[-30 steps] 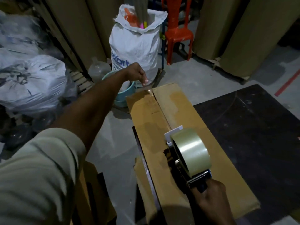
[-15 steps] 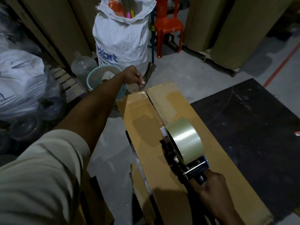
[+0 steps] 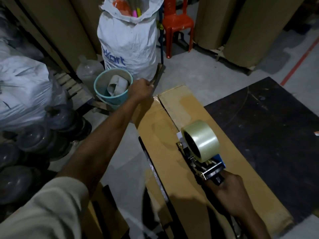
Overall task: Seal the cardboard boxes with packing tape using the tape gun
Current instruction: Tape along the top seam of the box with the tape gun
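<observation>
A long cardboard box [image 3: 155,131] lies flat in front of me, its centre seam [image 3: 168,114] running away from me. My left hand [image 3: 139,88] reaches to the box's far left corner, fingers curled over the end edge. My right hand [image 3: 229,192] grips the handle of the tape gun [image 3: 208,167], which rests on the box top over the seam. A roll of clear tape [image 3: 202,140] sits on the gun. I cannot make out any tape on the seam.
The box lies partly on a dark board [image 3: 267,126] to the right. Beyond its far end stand a teal bucket [image 3: 103,94], a white sack [image 3: 129,42] and a red chair [image 3: 176,21]. Plastic bags [image 3: 22,90] pile up on the left. Tall cardboard rolls line the back.
My left hand has dropped from above the far edge to the box's far left corner and curled tighter. The tape gun sits a little farther along the box top.
</observation>
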